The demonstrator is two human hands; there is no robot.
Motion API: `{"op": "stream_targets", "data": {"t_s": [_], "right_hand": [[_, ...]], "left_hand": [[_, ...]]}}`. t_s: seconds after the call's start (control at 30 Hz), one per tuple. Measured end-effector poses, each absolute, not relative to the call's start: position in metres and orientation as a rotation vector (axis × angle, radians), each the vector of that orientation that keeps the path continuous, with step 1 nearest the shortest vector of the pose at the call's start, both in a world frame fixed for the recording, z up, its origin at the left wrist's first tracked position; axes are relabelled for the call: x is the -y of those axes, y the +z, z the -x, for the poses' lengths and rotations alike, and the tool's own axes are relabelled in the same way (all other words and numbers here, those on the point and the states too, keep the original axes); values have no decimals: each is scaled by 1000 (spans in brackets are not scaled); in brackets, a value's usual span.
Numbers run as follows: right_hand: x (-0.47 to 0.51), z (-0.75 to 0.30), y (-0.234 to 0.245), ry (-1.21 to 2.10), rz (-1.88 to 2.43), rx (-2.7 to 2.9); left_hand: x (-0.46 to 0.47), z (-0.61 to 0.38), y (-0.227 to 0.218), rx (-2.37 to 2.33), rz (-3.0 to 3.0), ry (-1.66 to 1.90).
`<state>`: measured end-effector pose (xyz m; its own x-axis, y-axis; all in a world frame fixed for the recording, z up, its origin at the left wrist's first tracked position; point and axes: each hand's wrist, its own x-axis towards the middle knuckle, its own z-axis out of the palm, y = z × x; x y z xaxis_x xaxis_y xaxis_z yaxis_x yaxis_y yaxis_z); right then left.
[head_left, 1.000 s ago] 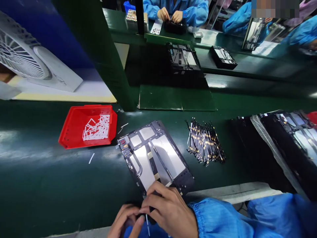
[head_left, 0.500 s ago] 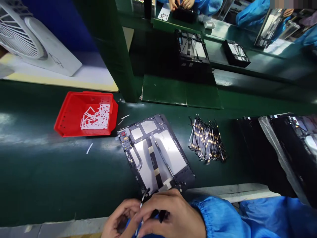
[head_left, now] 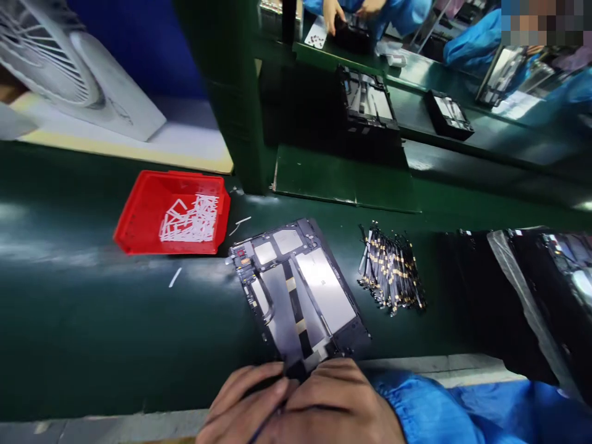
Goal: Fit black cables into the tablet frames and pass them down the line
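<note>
An opened tablet [head_left: 319,283], its inside showing silver battery panels and a black ribbon with gold bands, lies tilted on the green bench. At its near edge my left hand [head_left: 250,401] and my right hand [head_left: 346,401] meet, fingers closed. A thin dark flex cable [head_left: 267,423] runs between them, pinched by both hands. The fingers hide its ends and the tablet's near corner, and motion blurs them. To the right of the tablet lies a pile of similar black flex cables [head_left: 392,268] with gold bands.
A red bin [head_left: 145,213] with white strips stands left, one loose strip [head_left: 175,277] before it. Black panels [head_left: 490,296] stack at right. Behind are a green post [head_left: 235,111], a fan [head_left: 115,86], more devices [head_left: 367,98] and a co-worker's hands [head_left: 351,12].
My hands have drawn together and moved slightly right, against the tablet's near edge. The flex cable's pale part, visible before, is now covered. The whole view has shifted a little.
</note>
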<state>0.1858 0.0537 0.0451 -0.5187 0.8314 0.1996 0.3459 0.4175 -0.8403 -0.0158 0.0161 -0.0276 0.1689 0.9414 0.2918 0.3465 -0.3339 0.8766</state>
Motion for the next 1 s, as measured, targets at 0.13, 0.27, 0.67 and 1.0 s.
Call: {"op": "stream_targets", "data": {"t_s": [0.13,0.27,0.67,1.0], "right_hand": [[-115,-173,76,1107,952,1935],[-200,-118,62,1044,1031,2008],[-150,-168,63,1145,1158,2283],[-59,-189,-8,977,1101,1960]], "left_hand": [[-25,18,-33,-1178,-2039,1158],[-22,11,-37,-1197,-1948,1173],[-65,18,-37,-1288,-1873,1234],[-92,17,-50,-1211,-1757,1277]]}}
